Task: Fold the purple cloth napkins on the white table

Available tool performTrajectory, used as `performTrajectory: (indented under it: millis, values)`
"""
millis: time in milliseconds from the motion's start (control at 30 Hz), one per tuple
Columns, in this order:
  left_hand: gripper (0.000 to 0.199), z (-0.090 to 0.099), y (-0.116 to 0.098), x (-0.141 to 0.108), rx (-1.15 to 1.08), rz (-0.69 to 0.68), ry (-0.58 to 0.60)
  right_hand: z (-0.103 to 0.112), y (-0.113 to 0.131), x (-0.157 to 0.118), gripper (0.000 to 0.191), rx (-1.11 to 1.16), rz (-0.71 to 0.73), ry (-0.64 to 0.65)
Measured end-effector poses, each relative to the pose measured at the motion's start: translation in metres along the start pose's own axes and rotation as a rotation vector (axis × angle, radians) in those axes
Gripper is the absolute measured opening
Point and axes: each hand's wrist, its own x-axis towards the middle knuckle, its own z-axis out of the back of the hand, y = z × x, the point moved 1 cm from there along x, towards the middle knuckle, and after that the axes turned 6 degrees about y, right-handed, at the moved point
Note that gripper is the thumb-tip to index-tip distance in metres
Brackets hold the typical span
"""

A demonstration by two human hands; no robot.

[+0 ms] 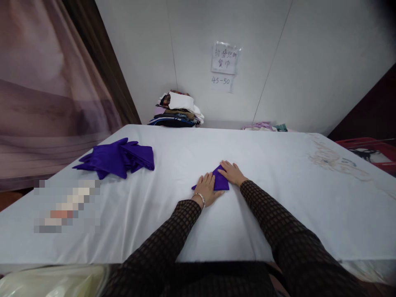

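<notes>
A small folded purple napkin [221, 181] lies on the white tablecloth near the middle of the table, pointed at its left end. My left hand [206, 189] rests flat over its left part, fingers spread and thumb reaching along the lower edge. A bracelet circles that wrist. On the napkin's upper right side lies my right hand [232, 172], fingers stretched out and touching the cloth. Parts of the napkin are hidden beneath both hands. To the left is a heap of folded purple napkins [114, 157] with pointed ends.
A stack of folded clothes [176, 109] stands beyond the table's far edge by the wall. A red crate [371, 150] is at the right. Paper signs [225, 60] hang on the wall. A pixelated patch covers something at the table's left. A curtain [55, 95] hangs beside the table.
</notes>
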Motion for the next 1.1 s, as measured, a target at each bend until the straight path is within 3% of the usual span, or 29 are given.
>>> performTrajectory:
  millis: [233, 333, 433, 533, 600, 733, 900, 1100]
  values:
    - [0.083, 0.004, -0.001, -0.002, -0.022, 0.006, 0.026, 0.017, -0.002, 0.006, 0.056, 0.108, -0.081, 0.069]
    - [0.082, 0.007, -0.002, -0.003, -0.044, 0.005, 0.031, 0.026, -0.002, -0.004, 0.060, 0.158, -0.145, 0.011]
    - [0.083, 0.006, -0.002, -0.002, -0.051, 0.004, 0.029, 0.025, 0.008, -0.028, 0.060, 0.114, -0.027, -0.064]
    - [0.083, 0.005, -0.002, -0.001, -0.048, 0.004, 0.021, 0.013, 0.025, -0.051, 0.063, 0.031, 0.150, -0.052]
    - [0.083, 0.004, -0.002, -0.001, -0.044, 0.004, 0.019, 0.006, 0.032, -0.058, 0.065, -0.002, 0.196, -0.030]
    - [0.083, 0.004, -0.002, -0.001, -0.030, 0.008, 0.021, 0.007, 0.032, -0.043, 0.065, -0.028, 0.170, -0.028]
    - [0.083, 0.003, -0.001, -0.001, -0.007, 0.009, 0.011, 0.011, 0.015, -0.011, 0.064, -0.003, 0.078, 0.019]
    - [0.083, 0.003, -0.001, 0.000, -0.020, 0.011, 0.035, -0.002, 0.001, -0.003, 0.060, 0.075, 0.043, 0.024]
